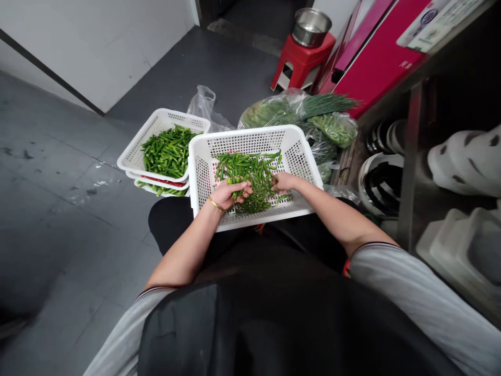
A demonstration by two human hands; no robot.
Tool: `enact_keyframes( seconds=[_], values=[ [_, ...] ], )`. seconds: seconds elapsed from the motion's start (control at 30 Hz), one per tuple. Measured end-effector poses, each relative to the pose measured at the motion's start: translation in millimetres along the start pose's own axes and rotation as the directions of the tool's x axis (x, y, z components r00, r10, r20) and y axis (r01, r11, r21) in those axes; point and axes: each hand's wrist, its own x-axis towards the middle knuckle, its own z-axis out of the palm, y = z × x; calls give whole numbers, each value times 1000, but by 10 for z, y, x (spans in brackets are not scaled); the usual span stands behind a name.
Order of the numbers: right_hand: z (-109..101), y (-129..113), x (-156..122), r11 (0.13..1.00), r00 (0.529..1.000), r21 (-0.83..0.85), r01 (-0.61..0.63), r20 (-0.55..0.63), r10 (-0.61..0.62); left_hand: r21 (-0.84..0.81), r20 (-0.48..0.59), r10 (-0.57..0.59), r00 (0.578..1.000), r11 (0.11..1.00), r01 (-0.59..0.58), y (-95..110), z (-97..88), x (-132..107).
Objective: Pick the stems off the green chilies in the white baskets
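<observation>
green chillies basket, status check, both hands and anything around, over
Left hand shut on green chillies. Right hand in the pile, grip unclear. White basket on lap. Second basket beside, left.

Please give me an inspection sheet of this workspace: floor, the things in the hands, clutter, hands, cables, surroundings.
Surface: grey floor, with marks and scuffs.
Job's things: white basket on the lap, holding green chillies.
Clutter: stacked trays of chillies on the floor; bags of greens behind the basket.
Hands: left hand closed on a few chillies; right hand in the pile, grasp not clear.
Cables: nothing seen.
Surroundings: red stool with a metal bowl; pink box; shelf at the right with white shoes.
</observation>
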Motion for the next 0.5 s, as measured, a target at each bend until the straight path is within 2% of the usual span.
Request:
enact_keyframes(
  seconds=[0.07,0.13,0.2,0.27,0.37,0.43,0.5],
  values=[
    [-58,69,-11,955,994,278,102,-70,-85,-29,2,-26,1000,999,26,-1,-26,2],
    [-123,174,-37,904,982,414,104,-186,-28,-68,2,-44,999,997,44,13,-63,0],
    [-144,247,-69,952,976,306,6,-209,61,-83,-9,-29,1000,996,28,28,-101,-1],
    [-93,237,-95,999,983,38,-23,-180,29,-67,-38,-17,999,998,14,35,-127,7],
    [64,80,-95,962,986,-268,61,-132,-99,-16,-144,-40,989,999,38,27,-125,31],
    [144,-41,-67,941,984,-325,97,-114,-140,4,-185,-48,981,999,50,10,-98,48],
    [171,-123,-29,921,977,-362,145,-95,-191,16,-173,-61,983,998,65,-20,-60,66]
  ],
)
